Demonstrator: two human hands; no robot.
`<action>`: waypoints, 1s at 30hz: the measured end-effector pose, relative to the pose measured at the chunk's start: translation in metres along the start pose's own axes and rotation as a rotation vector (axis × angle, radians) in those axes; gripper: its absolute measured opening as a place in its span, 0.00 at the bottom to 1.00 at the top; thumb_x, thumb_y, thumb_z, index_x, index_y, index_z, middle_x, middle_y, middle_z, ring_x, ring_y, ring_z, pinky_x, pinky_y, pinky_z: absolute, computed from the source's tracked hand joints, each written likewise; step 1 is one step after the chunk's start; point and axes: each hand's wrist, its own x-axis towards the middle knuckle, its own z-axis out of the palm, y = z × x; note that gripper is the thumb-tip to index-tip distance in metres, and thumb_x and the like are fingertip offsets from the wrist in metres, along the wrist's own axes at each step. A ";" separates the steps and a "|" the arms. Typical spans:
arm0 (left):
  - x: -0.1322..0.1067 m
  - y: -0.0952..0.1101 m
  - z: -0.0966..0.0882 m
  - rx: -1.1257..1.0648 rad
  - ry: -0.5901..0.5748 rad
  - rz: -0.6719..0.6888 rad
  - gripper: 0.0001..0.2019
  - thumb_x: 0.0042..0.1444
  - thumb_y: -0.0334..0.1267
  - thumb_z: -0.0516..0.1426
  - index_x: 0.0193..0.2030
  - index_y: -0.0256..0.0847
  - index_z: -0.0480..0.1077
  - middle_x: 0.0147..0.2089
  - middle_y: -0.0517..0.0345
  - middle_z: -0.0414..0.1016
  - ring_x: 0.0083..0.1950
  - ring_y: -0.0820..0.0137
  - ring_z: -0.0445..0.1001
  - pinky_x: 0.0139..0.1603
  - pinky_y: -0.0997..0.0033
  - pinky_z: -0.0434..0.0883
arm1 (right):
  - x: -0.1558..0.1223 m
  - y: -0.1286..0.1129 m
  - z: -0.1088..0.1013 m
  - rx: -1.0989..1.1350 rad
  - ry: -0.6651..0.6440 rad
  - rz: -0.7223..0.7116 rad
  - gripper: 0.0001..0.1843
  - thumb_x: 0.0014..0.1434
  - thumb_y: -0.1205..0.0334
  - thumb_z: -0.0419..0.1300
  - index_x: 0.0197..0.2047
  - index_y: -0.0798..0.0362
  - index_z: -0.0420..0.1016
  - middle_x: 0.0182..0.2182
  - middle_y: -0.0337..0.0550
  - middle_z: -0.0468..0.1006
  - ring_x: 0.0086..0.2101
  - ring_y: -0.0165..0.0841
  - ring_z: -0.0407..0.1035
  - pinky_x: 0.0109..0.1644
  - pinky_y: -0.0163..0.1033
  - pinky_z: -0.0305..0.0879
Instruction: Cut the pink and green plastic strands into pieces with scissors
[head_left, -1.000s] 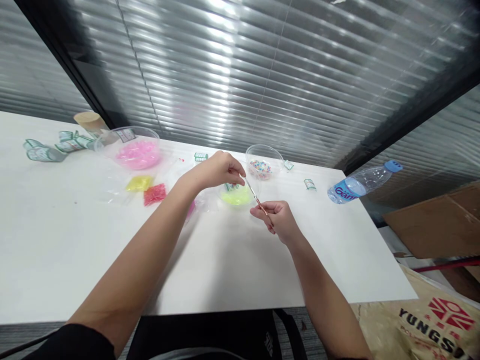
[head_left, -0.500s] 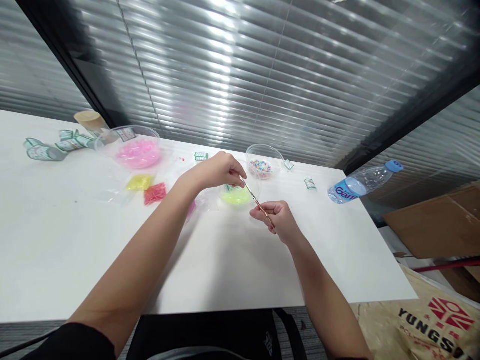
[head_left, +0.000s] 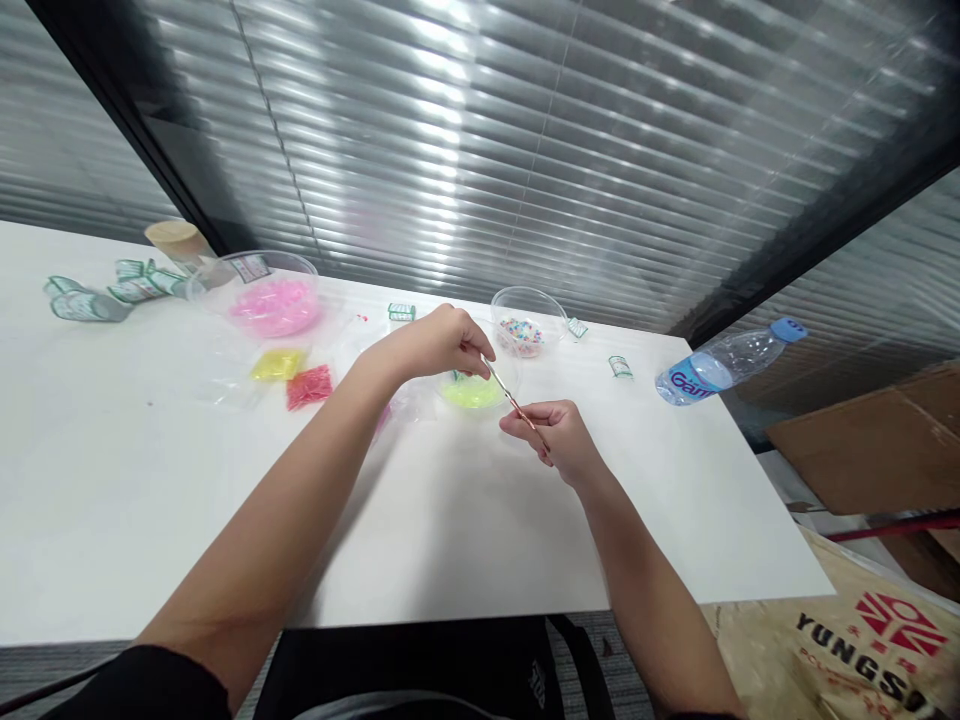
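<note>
My right hand (head_left: 559, 435) grips the copper-coloured part of a slim metallic rod (head_left: 496, 376), which slants up to the left. Its thin silver end meets the pinched thumb and fingers of my left hand (head_left: 454, 345). Anything small between those fingertips is hidden. Right behind and below the rod stands a clear bowl with yellow-green beads (head_left: 471, 392), partly covered by my left hand. Farther back is another clear bowl (head_left: 529, 292) holding mixed coloured beads (head_left: 521, 335).
At left are a large clear bowl with pink pieces (head_left: 276, 306), a yellow packet (head_left: 277, 364), a red packet (head_left: 309, 387) and several crumpled labelled bags (head_left: 88, 306). A water bottle (head_left: 701, 377) lies near the right edge of the white table (head_left: 480, 540). Blinds rise behind.
Both hands keep nearly the same pose on the rod. The view has shifted very slightly; nothing else has visibly moved.
</note>
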 end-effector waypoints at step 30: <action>-0.005 0.004 -0.008 0.016 -0.048 -0.021 0.10 0.50 0.39 0.61 0.39 0.44 0.80 0.32 0.59 0.81 0.34 0.68 0.78 0.32 0.75 0.69 | -0.001 -0.001 0.000 0.006 -0.019 0.036 0.21 0.42 0.46 0.70 0.28 0.58 0.80 0.14 0.31 0.53 0.20 0.23 0.46 0.22 0.34 0.40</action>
